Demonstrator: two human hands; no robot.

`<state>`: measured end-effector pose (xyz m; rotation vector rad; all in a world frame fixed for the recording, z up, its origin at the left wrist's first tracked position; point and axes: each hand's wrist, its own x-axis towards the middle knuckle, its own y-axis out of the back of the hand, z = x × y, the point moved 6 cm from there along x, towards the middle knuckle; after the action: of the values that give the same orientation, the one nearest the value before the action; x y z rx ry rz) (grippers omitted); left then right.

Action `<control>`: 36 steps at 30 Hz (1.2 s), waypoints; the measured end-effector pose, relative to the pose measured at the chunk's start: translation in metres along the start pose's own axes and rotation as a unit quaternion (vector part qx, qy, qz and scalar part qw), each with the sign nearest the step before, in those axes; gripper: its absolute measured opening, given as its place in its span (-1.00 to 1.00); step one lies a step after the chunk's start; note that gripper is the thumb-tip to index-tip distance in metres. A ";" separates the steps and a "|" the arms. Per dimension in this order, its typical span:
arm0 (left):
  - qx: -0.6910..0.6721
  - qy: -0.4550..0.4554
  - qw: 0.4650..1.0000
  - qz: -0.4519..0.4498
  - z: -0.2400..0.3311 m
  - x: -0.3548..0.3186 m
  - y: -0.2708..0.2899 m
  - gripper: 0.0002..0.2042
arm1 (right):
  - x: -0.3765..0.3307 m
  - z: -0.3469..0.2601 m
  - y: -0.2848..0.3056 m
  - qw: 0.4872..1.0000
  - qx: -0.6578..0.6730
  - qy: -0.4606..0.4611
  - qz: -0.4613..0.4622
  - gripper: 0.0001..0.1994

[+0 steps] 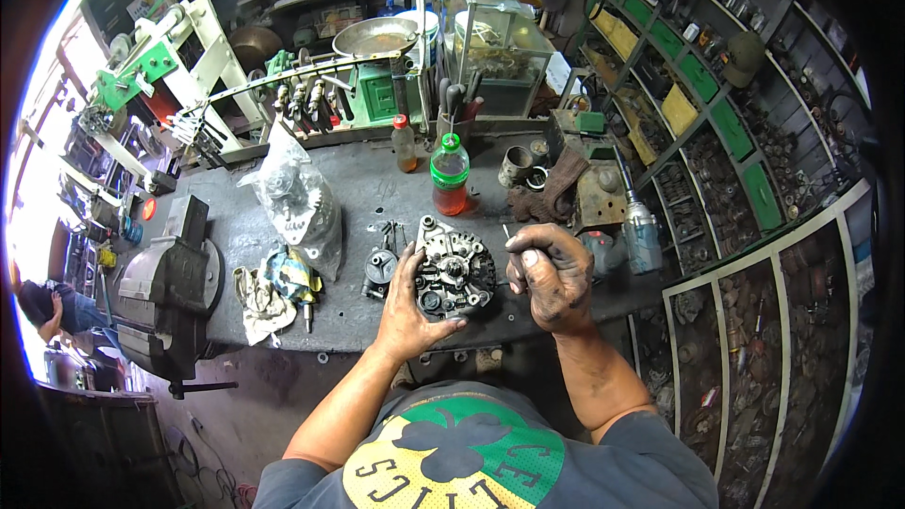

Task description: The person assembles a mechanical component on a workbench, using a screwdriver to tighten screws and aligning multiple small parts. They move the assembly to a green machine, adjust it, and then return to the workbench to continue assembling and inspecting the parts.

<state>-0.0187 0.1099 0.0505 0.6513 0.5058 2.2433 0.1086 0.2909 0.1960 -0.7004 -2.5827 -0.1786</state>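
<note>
An alternator (454, 269) with its inner parts exposed sits on the dark workbench (368, 193) in front of me. My left hand (407, 311) cups its left and near sides, fingers stretched along one edge and thumb spread below. Off to the right, my right hand (551, 273) is raised with its fingers curled in a pinch; a thin, pale, pin-like piece (506, 230) sticks out at the fingertips, too small to identify. Both hands are blackened with grease. Left of the alternator lies a round black part (380, 267), with several small screws or pins beside it.
A green-capped bottle of red liquid (450, 179) and a smaller red-capped bottle (403, 143) stand behind the alternator. Leftward are a bagged part (297, 198), rags (267, 302) and a bench vise (170, 292). At right lie a blue impact wrench (641, 236) and a dark glove (556, 188).
</note>
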 end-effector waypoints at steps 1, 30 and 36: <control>0.002 0.000 1.000 0.000 0.000 0.000 0.000 0.31 | -0.002 0.001 0.002 1.000 0.009 0.003 0.007 -0.82; -0.054 -0.087 0.994 -0.038 -0.013 0.011 0.012 0.19 | 0.015 0.055 -0.008 0.949 0.233 -0.047 -0.207 -0.49; -0.068 -0.111 0.991 -0.028 -0.013 0.016 0.006 0.22 | 0.021 0.044 -0.018 0.932 0.195 0.022 -0.305 -0.66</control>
<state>-0.0393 0.1156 0.0476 0.7951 0.2549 2.0997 0.0662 0.2947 0.1664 0.2557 -2.5931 0.1290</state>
